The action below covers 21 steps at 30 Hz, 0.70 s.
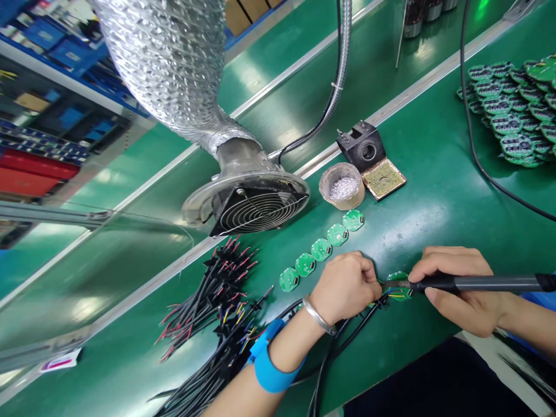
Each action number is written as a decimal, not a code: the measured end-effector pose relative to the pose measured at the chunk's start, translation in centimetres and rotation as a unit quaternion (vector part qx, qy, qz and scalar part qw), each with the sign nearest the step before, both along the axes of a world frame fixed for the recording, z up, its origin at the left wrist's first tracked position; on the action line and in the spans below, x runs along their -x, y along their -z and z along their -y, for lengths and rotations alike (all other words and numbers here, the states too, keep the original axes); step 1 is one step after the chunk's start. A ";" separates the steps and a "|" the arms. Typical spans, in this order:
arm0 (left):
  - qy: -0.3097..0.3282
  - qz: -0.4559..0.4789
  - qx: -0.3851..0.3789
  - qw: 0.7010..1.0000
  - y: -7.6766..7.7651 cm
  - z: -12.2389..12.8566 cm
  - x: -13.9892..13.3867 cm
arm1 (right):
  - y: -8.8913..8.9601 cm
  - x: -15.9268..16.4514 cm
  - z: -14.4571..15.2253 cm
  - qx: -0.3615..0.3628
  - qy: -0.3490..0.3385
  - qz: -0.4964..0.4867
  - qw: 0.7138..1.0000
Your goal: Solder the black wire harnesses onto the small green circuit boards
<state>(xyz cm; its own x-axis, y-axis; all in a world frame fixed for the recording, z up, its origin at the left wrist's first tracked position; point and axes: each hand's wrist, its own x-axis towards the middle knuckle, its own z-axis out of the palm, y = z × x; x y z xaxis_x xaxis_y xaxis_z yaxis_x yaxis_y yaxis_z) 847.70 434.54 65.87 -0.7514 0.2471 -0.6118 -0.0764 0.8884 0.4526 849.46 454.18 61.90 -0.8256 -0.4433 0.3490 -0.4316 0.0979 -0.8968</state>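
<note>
My right hand (pixel 460 289) is wrapped around a soldering iron (pixel 495 283), which points left. The iron's tip lies over a round green circuit board (pixel 398 277), close to my left fingertips. Closed in a pinch at that board's left side, my left hand (pixel 347 286) hides whatever is between its fingers. Black cables (pixel 369 315) with yellow and blue wire ends run beneath the left hand to the board. Several similar boards (pixel 321 249) lie in a slanting row beyond the left hand.
A fume extractor (pixel 260 202) on a silver duct hangs over the bench. Behind the boards stand a solder pot (pixel 341 186) and an iron stand with a sponge (pixel 384 178). Cable bundles (pixel 212 289) lie left; stacked boards (pixel 516 110) sit far right, near a black cord (pixel 478 165).
</note>
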 end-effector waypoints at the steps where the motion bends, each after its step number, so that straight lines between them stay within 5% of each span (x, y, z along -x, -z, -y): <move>1: 0.000 0.002 0.000 1.000 0.0 0.0 0.0 | 0.0 0.0 0.0 0.001 0.000 -0.004 1.000; 9: -0.006 0.005 0.002 1.000 -0.1 -0.1 0.0 | -0.1 -0.2 -0.9 0.043 0.024 0.004 0.999; 21: 0.000 -0.001 0.002 1.000 0.0 0.1 -0.1 | 0.1 -0.3 -0.5 0.008 -0.006 0.014 1.000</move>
<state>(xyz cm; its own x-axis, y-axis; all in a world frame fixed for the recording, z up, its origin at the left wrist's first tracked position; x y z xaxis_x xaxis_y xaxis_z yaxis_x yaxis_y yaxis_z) 847.80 434.48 65.91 -0.7526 0.2435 -0.6118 -0.0765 0.8905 0.4486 849.76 454.72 61.83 -0.8297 -0.4485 0.3323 -0.4066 0.0776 -0.9103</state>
